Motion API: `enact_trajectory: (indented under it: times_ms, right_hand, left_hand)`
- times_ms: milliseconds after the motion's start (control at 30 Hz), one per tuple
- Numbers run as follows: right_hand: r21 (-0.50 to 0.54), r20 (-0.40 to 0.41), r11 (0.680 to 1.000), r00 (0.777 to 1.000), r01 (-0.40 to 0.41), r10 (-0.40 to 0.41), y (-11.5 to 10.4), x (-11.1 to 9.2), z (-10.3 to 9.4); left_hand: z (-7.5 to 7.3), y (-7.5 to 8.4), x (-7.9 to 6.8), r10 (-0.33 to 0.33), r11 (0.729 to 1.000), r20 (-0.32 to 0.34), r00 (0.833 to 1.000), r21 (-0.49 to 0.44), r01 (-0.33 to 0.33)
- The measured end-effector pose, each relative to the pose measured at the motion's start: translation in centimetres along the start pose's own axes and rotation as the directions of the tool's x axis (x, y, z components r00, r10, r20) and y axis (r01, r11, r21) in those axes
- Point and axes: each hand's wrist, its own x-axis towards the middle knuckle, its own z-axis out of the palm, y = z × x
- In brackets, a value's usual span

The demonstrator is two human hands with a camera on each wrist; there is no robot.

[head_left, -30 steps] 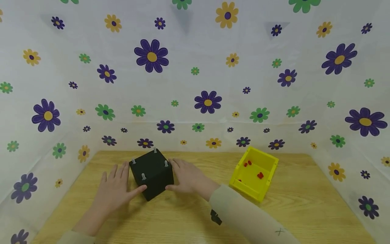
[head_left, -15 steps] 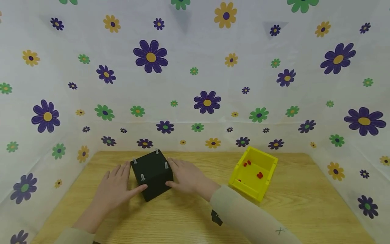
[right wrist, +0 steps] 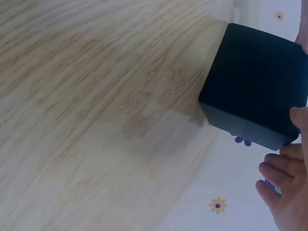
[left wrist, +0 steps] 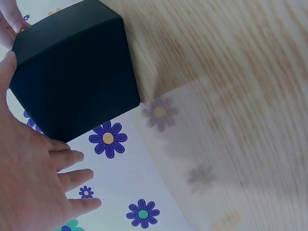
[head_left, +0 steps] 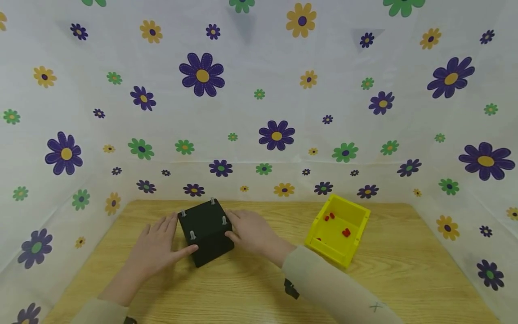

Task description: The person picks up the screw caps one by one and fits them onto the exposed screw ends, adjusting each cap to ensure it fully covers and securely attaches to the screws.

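A black box stands on the wooden table, with several small grey metal pegs sticking up near its top corners. My left hand lies along its left side, thumb against the near face. In the left wrist view, the fingers are spread and straight beside the box. On the other side, my right hand touches the box's right side, its thumb at the near right edge. The right wrist view shows the right hand's fingers slightly bent at a corner of the box. The box's underside is hidden.
To the right stands a yellow open-topped bin with several small red pieces inside. A white flowered cloth walls off the back and both sides of the wooden table.
The box has turned slightly clockwise and shifted a little to the right, with both hands against it. The right thumb has slid up along the near right edge.
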Motion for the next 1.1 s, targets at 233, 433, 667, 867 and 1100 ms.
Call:
enact_trajectory:
  times_ms: [233, 433, 667, 867, 1100]
  right_hand:
    - [0.030, -0.010, 0.999, 1.000, 0.014, -0.013, 0.7, -0.4, -0.1]
    - [0.036, -0.009, 0.999, 0.999, 0.036, -0.036, 1.0, -0.8, -0.5]
    - [0.026, -0.011, 0.999, 0.999, 0.043, -0.042, 1.7, -1.5, -0.8]
    - [0.026, -0.002, 0.999, 0.999, 0.044, -0.044, 2.3, -2.1, -0.8]
    - [0.005, -0.006, 0.999, 0.999, 0.044, -0.044, 2.7, -2.7, -0.9]
  left_hand:
    - [0.1, 0.3, 0.2, 0.034, 0.999, 0.000, 0.999, 0.004, -0.034]
    - [0.2, 0.4, 0.3, 0.045, 0.999, 0.024, 0.999, -0.016, -0.044]
    - [-0.1, 0.9, 0.5, 0.067, 0.997, 0.022, 0.997, -0.028, -0.066]
    - [0.3, 1.1, 0.7, 0.086, 0.996, 0.022, 0.996, -0.032, -0.085]
    - [0.5, 1.6, 1.0, 0.106, 0.994, 0.018, 0.994, -0.042, -0.105]
